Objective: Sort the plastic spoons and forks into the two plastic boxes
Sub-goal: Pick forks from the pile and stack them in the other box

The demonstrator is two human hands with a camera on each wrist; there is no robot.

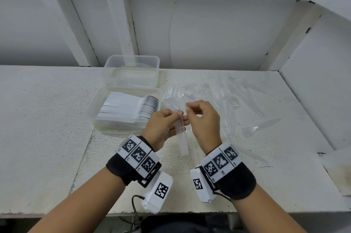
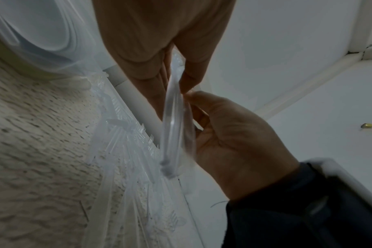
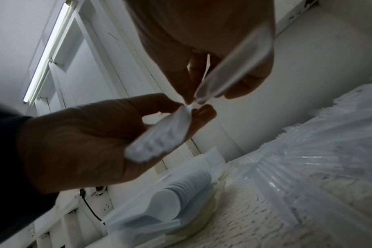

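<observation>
From the head view, the left hand (image 1: 164, 126) grips a stack of clear forks (image 1: 181, 133) above the table (image 1: 47, 118), beside the near box (image 1: 95, 113) of spoons; the far box (image 1: 132, 61) waits. The left wrist view shows the right hand (image 2: 159, 42) pinching the stack's top. In the right wrist view a loose fork pile (image 3: 308, 164) lies below. Judging by this, the forks are being squared up; next comes carrying them to the far box.

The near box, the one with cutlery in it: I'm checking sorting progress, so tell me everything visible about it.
The near box is clear, thin plastic with rounded corners, open-topped, resting flat on the white table in front of a second box. A tight row of white spoons lies inside, bowls to the right. Neither hand touches it.
</observation>
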